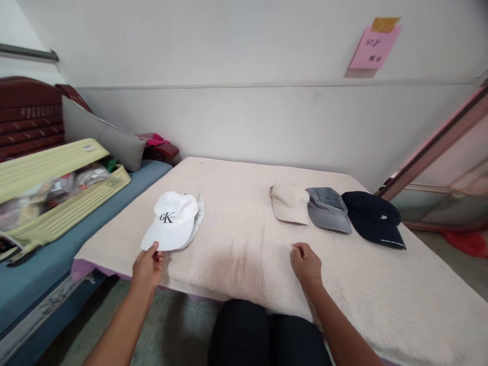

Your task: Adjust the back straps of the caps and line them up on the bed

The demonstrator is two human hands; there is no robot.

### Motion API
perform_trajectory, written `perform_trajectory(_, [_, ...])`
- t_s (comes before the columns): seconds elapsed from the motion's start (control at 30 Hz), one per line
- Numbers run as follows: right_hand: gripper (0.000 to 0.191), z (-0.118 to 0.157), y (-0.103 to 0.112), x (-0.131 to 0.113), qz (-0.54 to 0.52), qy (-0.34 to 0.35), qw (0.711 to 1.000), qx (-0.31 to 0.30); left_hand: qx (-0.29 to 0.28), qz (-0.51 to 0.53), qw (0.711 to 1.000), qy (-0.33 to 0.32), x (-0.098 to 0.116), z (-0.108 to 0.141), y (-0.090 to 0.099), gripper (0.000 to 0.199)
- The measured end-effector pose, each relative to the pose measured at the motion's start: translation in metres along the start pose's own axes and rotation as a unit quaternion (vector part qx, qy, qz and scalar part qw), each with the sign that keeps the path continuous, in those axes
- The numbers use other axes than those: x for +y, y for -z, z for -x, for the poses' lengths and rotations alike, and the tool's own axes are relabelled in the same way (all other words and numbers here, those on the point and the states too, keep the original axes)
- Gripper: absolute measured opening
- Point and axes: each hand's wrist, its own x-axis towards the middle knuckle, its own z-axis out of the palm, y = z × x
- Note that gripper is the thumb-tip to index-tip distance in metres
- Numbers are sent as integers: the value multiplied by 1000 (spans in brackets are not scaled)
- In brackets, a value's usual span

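My left hand (148, 268) pinches the front brim of a white baseball cap (173, 216) with black "CK" lettering. Under that cap, a second pale cap (200, 216) shows along its right side. My right hand (306, 263) rests closed on the pale cover, fingers curled; whether anything small is in them is hidden. Beyond it lies a beige cap (288, 202), brim toward me. A grey cap (328, 209) sits beside the beige one. Farthest right is a navy cap (371, 217), with a small white mark and white print on its brim.
The caps lie on a table or bed with a cream cover (236, 203). At left, a blue bench (152, 175) bears a yellow-green open case (76, 203) of bagged items and a grey cushion (101, 129). A pink note (375, 48) is taped to the white wall (229, 122).
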Motion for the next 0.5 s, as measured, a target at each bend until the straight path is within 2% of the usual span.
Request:
perform_trajectory(0.17, [25, 4, 3, -9, -42, -6, 999, -5, -59, 79, 995, -33, 13, 29, -3, 23])
perform_trajectory(0.27, [25, 13, 6, -16, -87, -33, 996, -6, -102, 108, 988, -36, 17, 56, -6, 30])
perform_trajectory(0.4, [31, 42, 11, -30, -171, -88, 981, -36, -171, 137, 976, 0, 8, 111, -9, 32])
perform_trajectory(0.5, [42, 81, 18, -52, -251, -114, 956, -101, -197, 148, 967, 59, -10, 159, -8, 32])
